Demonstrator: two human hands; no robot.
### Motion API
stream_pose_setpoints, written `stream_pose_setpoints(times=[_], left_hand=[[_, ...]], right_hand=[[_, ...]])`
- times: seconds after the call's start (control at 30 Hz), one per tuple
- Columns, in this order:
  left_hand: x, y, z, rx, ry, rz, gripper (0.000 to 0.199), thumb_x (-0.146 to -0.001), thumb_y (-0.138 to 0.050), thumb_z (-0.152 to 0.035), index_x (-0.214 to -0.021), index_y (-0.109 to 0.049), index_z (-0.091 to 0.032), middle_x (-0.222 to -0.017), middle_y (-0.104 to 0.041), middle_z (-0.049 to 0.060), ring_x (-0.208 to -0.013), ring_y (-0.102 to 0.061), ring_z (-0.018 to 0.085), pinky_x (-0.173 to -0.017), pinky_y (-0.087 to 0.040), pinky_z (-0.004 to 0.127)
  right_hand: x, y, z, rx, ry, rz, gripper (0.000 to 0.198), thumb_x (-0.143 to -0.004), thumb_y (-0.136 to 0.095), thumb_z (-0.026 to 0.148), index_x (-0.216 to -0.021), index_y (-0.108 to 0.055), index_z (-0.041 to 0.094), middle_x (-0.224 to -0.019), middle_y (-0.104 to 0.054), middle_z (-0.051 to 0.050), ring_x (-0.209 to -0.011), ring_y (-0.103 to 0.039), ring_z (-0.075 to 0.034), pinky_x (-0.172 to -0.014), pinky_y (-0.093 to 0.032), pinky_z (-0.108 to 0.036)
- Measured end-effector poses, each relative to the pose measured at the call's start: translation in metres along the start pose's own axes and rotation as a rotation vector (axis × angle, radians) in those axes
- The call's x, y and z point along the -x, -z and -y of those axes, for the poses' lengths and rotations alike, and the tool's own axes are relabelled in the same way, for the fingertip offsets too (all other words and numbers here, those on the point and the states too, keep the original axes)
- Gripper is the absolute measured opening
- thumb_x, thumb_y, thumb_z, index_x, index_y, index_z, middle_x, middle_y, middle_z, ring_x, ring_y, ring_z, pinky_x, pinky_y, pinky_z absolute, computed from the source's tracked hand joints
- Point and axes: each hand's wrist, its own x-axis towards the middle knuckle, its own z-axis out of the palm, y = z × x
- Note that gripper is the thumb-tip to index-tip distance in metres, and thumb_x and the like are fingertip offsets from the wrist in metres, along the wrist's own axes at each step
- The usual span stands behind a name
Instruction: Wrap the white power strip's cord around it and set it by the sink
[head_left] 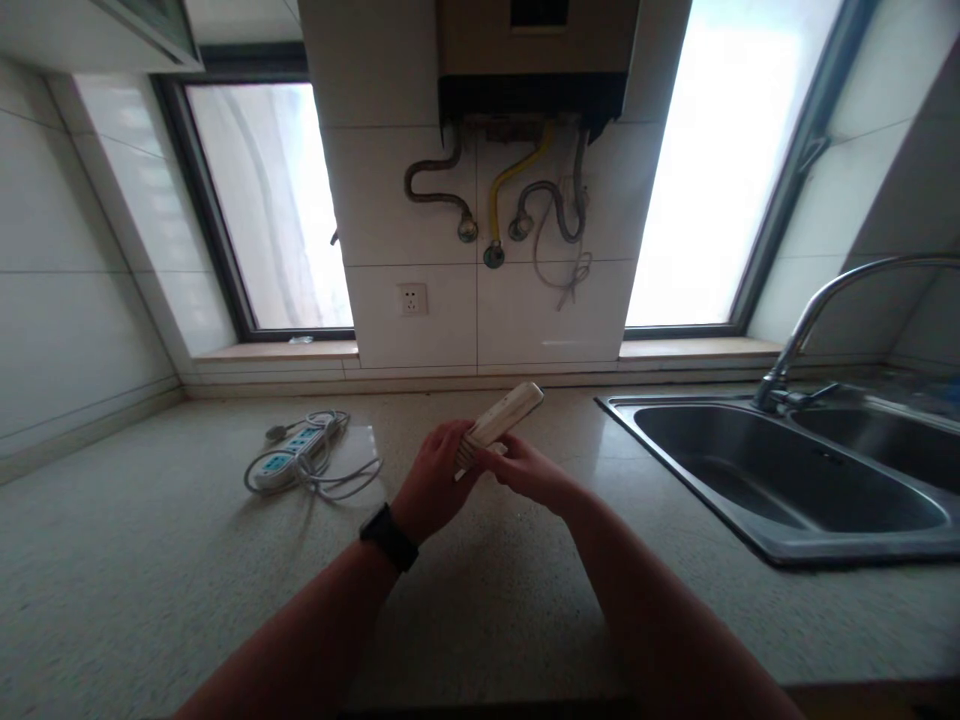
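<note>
Above the counter, an off-white power strip (506,415) is held tilted, its far end pointing up and to the right. Its near end shows stripes that look like wound cord. My left hand (439,462), with a black watch at the wrist, is wrapped round this near end. From the right, my right hand (531,470) is closed at the strip's underside, fingers pressed against it close to my left fingers. Exactly what the right fingertips pinch is partly hidden. A second power strip (292,455), white with blue-green sockets, lies to the left with its grey cord looped loosely around it.
The speckled stone counter (187,560) runs below a tiled wall with a socket (412,299). A steel double sink (750,535) with a curved tap (806,315) is on the right. Overhead hang a water heater (536,55) and its pipes. Windows stand on both sides.
</note>
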Motion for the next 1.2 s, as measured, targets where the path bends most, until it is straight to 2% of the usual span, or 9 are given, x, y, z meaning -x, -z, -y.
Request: stream_pose_setpoints(times=[0.2,0.37,0.5,0.6,0.73,0.87,0.93,1.07,1.2], left_hand=[[0.002,0.001,-0.001,0.009,-0.028,0.022,0.056,-0.086,-0.062,-0.017,-0.136,-0.038,-0.023,-0.131,-0.049,0.007,-0.123,-0.046,0.017,-0.11,-0.039,0.035],[0.002,0.0,-0.002,0.022,-0.02,0.023,0.055,-0.089,-0.062,-0.023,-0.137,-0.037,-0.023,-0.132,-0.047,0.009,-0.123,-0.045,0.018,-0.11,-0.039,0.037],[0.002,0.0,-0.002,0.045,-0.02,0.029,0.059,-0.09,-0.062,-0.027,-0.142,-0.034,-0.022,-0.136,-0.044,0.011,-0.126,-0.044,0.019,-0.112,-0.039,0.038],[0.002,0.005,0.0,0.1,-0.041,0.033,0.067,-0.09,-0.062,-0.028,-0.148,-0.029,-0.023,-0.141,-0.04,0.012,-0.131,-0.041,0.019,-0.114,-0.037,0.038],[-0.001,0.013,0.005,0.363,0.049,0.128,0.071,-0.089,-0.063,-0.034,-0.15,-0.03,-0.022,-0.147,-0.036,0.013,-0.137,-0.038,0.023,-0.115,-0.036,0.041],[-0.007,0.017,0.009,0.776,0.395,0.152,0.071,-0.09,-0.062,-0.044,-0.149,-0.033,-0.018,-0.148,-0.038,0.016,-0.134,-0.043,0.026,-0.111,-0.041,0.042],[-0.008,0.018,0.009,0.945,0.506,0.24,0.069,-0.089,-0.064,-0.045,-0.147,-0.038,-0.018,-0.146,-0.042,0.017,-0.125,-0.051,0.027,-0.103,-0.048,0.044],[-0.008,0.022,0.004,1.222,0.512,0.436,0.066,-0.085,-0.071,-0.034,-0.143,-0.045,-0.017,-0.133,-0.053,0.018,-0.106,-0.062,0.024,-0.086,-0.055,0.036],[-0.01,0.025,-0.003,1.236,0.499,0.437,0.061,-0.082,-0.074,-0.025,-0.138,-0.052,-0.016,-0.128,-0.057,0.016,-0.103,-0.063,0.02,-0.086,-0.054,0.03]], right_hand=[[0.002,-0.005,0.004,-0.065,-0.015,0.025,0.062,-0.078,-0.074,0.056,-0.117,-0.061,0.009,-0.072,-0.049,0.0,-0.058,-0.037,-0.007,-0.05,-0.028,-0.021],[0.002,-0.008,0.005,-0.151,-0.039,0.003,0.057,-0.077,-0.077,0.048,-0.115,-0.062,0.009,-0.075,-0.056,-0.001,-0.059,-0.045,-0.008,-0.053,-0.035,-0.021],[-0.001,-0.01,0.001,-0.248,0.019,-0.039,0.052,-0.071,-0.082,0.042,-0.109,-0.066,0.009,-0.091,-0.066,-0.007,-0.079,-0.061,-0.014,-0.071,-0.047,-0.023],[-0.003,-0.009,-0.001,-0.276,0.068,-0.053,0.052,-0.069,-0.083,0.04,-0.109,-0.068,0.01,-0.102,-0.069,-0.01,-0.093,-0.065,-0.019,-0.084,-0.05,-0.028],[-0.003,-0.005,-0.002,-0.256,0.126,-0.012,0.049,-0.074,-0.081,0.037,-0.112,-0.069,0.011,-0.11,-0.069,-0.011,-0.102,-0.066,-0.023,-0.094,-0.05,-0.033],[-0.004,0.0,-0.006,-0.266,0.175,0.064,0.051,-0.074,-0.082,0.031,-0.119,-0.068,0.013,-0.119,-0.067,-0.012,-0.11,-0.064,-0.024,-0.099,-0.05,-0.037],[-0.003,0.002,-0.008,-0.276,0.181,0.078,0.053,-0.07,-0.084,0.027,-0.119,-0.067,0.014,-0.121,-0.066,-0.012,-0.11,-0.064,-0.025,-0.097,-0.051,-0.037],[0.0,0.008,-0.008,-0.272,0.185,0.155,0.061,-0.064,-0.087,0.023,-0.121,-0.065,0.013,-0.119,-0.066,-0.014,-0.107,-0.065,-0.027,-0.093,-0.054,-0.04],[0.001,0.011,-0.008,-0.196,0.164,0.179,0.065,-0.06,-0.088,0.02,-0.121,-0.065,0.012,-0.12,-0.066,-0.015,-0.111,-0.064,-0.028,-0.099,-0.051,-0.044]])
